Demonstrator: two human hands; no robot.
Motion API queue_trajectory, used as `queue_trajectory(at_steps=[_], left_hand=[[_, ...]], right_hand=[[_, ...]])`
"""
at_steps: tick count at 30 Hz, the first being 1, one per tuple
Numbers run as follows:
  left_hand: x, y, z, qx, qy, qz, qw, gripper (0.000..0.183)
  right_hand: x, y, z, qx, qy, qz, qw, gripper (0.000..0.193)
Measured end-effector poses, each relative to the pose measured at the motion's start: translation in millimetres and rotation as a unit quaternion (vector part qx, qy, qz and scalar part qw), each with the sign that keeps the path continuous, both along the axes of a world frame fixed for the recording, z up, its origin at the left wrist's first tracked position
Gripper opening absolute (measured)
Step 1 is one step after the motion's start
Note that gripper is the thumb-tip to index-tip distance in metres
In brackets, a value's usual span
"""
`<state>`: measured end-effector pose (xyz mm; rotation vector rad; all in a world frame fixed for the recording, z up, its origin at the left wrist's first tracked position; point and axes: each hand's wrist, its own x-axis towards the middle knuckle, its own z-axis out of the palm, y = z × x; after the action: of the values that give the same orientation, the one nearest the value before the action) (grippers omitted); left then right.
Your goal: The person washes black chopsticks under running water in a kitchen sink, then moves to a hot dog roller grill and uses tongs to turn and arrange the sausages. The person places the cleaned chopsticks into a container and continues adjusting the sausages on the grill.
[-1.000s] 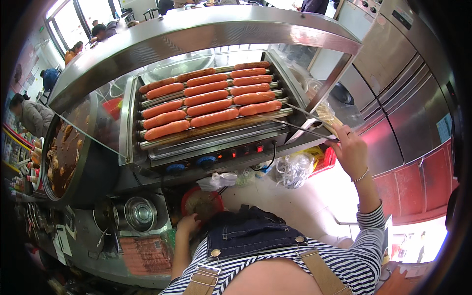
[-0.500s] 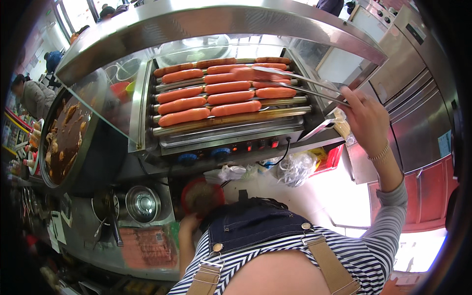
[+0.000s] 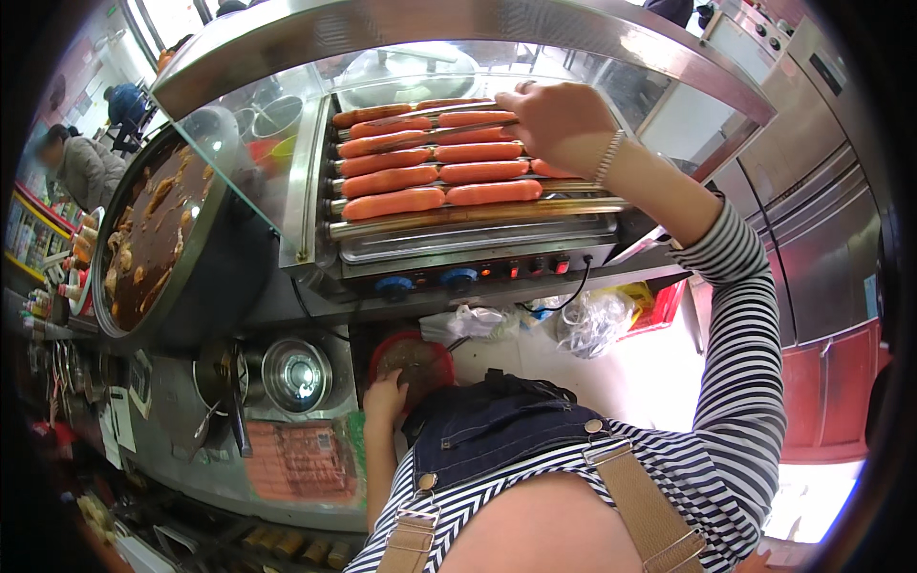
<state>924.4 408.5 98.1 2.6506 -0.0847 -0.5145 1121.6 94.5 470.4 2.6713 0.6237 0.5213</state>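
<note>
My right hand is closed around a pair of metal tongs above the far part of a sausage roller grill. The tongs' arms stretch left over the back rows, close to the sausages; whether they grip one I cannot tell. Several orange-red sausages lie across the rollers in columns, and my right hand and forearm hide some at the right. Low down, my left hand is at the left rim of a red basin, its fingers bent over the edge.
Glass panels and a steel top bar frame the grill. To the left stands a big dark pot of brown stew. A steel bowl and a pack of raw sausages are on the lower counter. Plastic bags sit below the grill.
My right hand has moved left and farther over the grill, bringing the tongs from the right columns to the left ones. My left hand has come up farther onto the basin's rim.
</note>
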Motion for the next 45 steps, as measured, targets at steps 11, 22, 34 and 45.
queue_trajectory(at_steps=[11,22,34,45], left_hand=[[4,3,-14,0.029,0.056,-0.094,0.993,0.042],[28,-42,9,0.012,0.021,-0.154,0.988,0.043],[-12,-10,-15,0.023,0.077,-0.090,0.993,0.044],[-18,3,-25,0.010,0.065,-0.068,0.995,0.043]], right_hand=[[-140,-115,29,-0.042,-0.017,-0.173,0.984,0.037],[-130,-132,21,-0.104,-0.090,-0.144,0.980,0.030],[5,-69,6,-0.094,-0.066,-0.085,0.990,0.021],[-44,-76,30,-0.053,-0.019,-0.121,0.991,0.024]])
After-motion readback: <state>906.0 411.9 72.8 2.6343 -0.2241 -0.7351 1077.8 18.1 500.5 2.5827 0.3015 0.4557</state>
